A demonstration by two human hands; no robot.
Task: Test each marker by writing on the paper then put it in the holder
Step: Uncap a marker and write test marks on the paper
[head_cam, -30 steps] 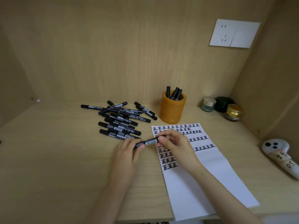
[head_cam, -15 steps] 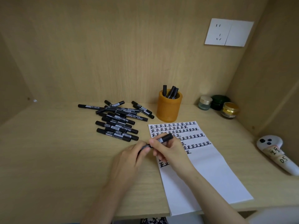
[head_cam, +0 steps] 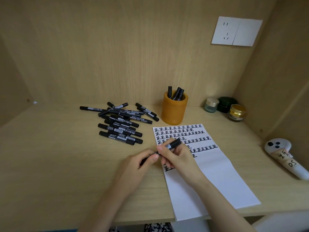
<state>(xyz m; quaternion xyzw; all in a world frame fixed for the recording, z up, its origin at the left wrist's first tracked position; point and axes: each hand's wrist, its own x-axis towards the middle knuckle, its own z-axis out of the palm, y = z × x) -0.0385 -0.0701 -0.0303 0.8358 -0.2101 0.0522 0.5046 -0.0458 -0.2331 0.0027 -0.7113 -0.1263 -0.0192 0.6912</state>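
Head view: both hands meet at the left edge of the paper [head_cam: 217, 181], sharing 1 black marker [head_cam: 173, 144]. The right hand [head_cam: 178, 157] grips its upper barrel, fingers curled round it; the left hand [head_cam: 138, 166] pinches the lower end between thumb and fingers. The marker tilts up to the right over the written rows. Behind, the orange holder [head_cam: 173, 113] contains 3 other markers [head_cam: 176, 94], and a pile of loose markers [head_cam: 120, 126] lies on the tabletop [head_cam: 58, 164] to its left.

Three jars [head_cam: 225, 107], controller [head_cam: 284, 158], socket [head_cam: 236, 31]
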